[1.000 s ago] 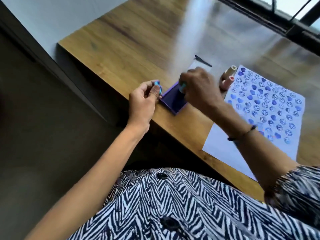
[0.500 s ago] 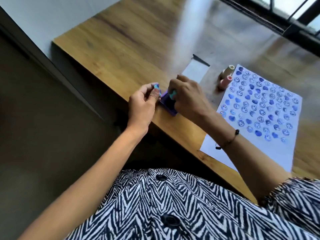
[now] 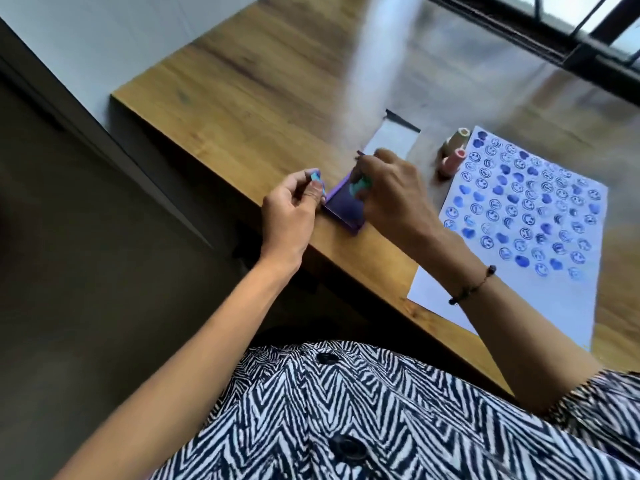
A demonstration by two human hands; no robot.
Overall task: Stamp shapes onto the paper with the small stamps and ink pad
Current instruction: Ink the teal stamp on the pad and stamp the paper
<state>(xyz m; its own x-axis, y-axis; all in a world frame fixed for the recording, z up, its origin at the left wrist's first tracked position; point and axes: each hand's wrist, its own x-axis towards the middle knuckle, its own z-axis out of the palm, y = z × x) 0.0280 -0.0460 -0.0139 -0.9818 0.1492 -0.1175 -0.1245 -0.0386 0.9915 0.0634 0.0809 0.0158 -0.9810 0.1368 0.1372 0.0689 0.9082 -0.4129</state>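
Observation:
A purple ink pad [image 3: 341, 210] lies at the table's near edge. My right hand [image 3: 391, 192] holds a small teal stamp [image 3: 360, 184] over the pad's dark surface. My left hand [image 3: 294, 209] pinches a small blue stamp [image 3: 317, 178] just left of the pad. A white paper [image 3: 512, 299] to the right is covered with several blue smiley and heart prints. Two more stamps, beige [image 3: 455, 140] and pink [image 3: 452, 162], stand by the paper's upper left corner.
The wooden table [image 3: 259, 88] stretches away to a dark window frame [image 3: 554, 39]. The pad's open lid [image 3: 391, 138] lies behind my right hand. The table's near edge drops off just below the ink pad. My striped shirt fills the bottom.
My right hand lifted slightly off the ink pad, showing the teal stamp and more of the pad. The left hand stayed put. The camera view shifted a little.

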